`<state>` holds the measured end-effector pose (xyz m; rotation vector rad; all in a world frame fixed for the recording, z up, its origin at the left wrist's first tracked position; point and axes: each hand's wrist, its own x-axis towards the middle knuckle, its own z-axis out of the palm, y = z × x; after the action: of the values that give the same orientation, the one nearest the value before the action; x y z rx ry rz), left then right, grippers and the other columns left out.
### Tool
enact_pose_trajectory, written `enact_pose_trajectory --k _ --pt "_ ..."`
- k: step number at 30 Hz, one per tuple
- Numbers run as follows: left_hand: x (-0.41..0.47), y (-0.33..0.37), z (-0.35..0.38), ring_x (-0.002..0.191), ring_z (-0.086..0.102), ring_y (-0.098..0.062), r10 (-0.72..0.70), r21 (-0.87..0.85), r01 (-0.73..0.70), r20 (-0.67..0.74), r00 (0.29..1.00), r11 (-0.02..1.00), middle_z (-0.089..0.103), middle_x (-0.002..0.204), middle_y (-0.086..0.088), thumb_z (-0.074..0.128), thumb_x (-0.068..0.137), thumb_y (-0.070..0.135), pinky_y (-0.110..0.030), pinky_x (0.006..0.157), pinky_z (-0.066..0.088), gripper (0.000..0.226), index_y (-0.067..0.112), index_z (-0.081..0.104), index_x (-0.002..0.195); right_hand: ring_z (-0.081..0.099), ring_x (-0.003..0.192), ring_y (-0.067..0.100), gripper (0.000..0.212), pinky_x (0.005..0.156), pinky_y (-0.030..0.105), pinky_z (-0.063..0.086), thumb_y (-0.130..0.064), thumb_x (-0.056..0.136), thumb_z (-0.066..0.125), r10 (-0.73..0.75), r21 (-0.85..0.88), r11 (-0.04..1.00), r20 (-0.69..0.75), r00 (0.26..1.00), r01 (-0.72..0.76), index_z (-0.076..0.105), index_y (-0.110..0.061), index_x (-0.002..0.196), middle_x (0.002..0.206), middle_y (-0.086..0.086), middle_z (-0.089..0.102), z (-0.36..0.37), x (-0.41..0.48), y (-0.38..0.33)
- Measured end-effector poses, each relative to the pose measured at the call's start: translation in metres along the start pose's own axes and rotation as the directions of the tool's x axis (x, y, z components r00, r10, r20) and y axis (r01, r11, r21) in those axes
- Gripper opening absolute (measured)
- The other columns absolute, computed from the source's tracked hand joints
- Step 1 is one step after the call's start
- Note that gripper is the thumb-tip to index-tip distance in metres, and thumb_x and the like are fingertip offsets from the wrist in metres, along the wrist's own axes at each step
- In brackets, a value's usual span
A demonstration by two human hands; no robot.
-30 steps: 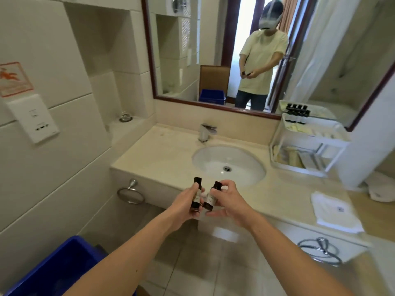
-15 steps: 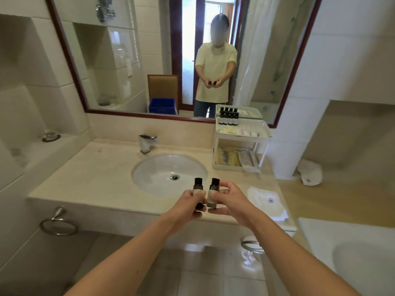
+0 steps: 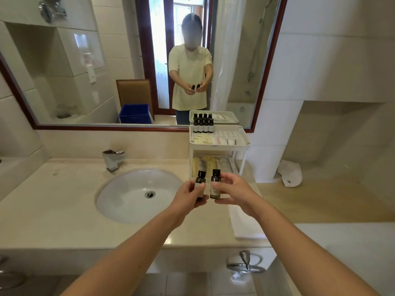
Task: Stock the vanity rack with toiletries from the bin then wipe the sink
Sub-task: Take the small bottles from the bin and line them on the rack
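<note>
While our left hand (image 3: 188, 195) gripped one bottle (image 3: 200, 182) and right hand (image 3: 234, 192) the other bottle (image 3: 214, 183), we were mid-stocking. Next, we guessed: rack (image 3: 245, 143) at 12 o'clock.

No legible text or labels

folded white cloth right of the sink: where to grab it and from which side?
Pinch the near edge of the cloth from the front, over the counter lip. It lies flat and folded, so nothing to wrap, and that edge sits close to the lip; the rack stands behind it. The left hand and the right hand each grip a bottle, so one likely needs freeing first.
</note>
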<state>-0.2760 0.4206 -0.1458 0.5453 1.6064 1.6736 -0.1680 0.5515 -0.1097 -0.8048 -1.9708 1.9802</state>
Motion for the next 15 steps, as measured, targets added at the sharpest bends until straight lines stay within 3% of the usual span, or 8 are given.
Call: enact_pose_trajectory --k 4,7,11,15 --pt "0.057 0.02 0.001 0.098 0.068 -0.022 0.061 0.02 -0.061 0.002 0.998 0.998 0.067 0.11 -0.009 0.058 0.095 0.027 -0.034 0.091 0.055 0.02 0.013 0.059 0.11 0.067 0.099 0.017 0.034 0.084 0.037 0.058 -0.014 0.086 0.071 -0.029 -0.049 0.998 -0.066 0.997 0.026 0.058 -0.022 0.117 0.107 0.001 0.068 -0.015 0.046 -0.022" --pt "0.097 0.039 0.002 0.096 0.068 -0.018 0.108 0.071 -0.108 0.0 0.994 0.992 0.07 0.105 -0.005 0.058 0.095 0.028 -0.031 0.086 0.056 0.018 0.015 0.064 0.106 0.065 0.098 0.009 0.033 0.074 0.023 0.051 -0.015 0.086 0.071 -0.061 -0.119 0.992 -0.091 0.994 0.05 0.058 -0.025 0.115 0.107 -0.007 0.069 -0.026 0.081 -0.039" --pt "0.144 0.063 -0.004 0.095 0.067 -0.007 0.154 0.139 -0.155 0.019 0.988 0.978 0.071 0.105 0.004 0.059 0.094 0.03 -0.014 0.069 0.051 0.023 0.018 0.065 0.112 0.067 0.096 0.009 0.029 0.076 0.025 0.051 -0.013 0.086 0.072 -0.087 -0.131 0.989 -0.124 0.988 0.071 0.058 -0.032 0.103 0.099 -0.011 0.07 -0.038 0.129 -0.058" --pt "0.188 0.082 -0.01 0.093 0.066 -0.005 0.176 0.189 -0.175 0.014 0.984 0.966 0.071 0.103 0.005 0.062 0.092 0.028 -0.013 0.066 0.047 0.023 0.019 0.066 0.113 0.067 0.089 0.007 0.03 0.067 0.02 0.053 -0.01 0.086 0.071 -0.112 -0.129 0.987 -0.124 0.986 0.096 0.057 -0.032 0.1 0.095 -0.01 0.07 -0.047 0.173 -0.072"
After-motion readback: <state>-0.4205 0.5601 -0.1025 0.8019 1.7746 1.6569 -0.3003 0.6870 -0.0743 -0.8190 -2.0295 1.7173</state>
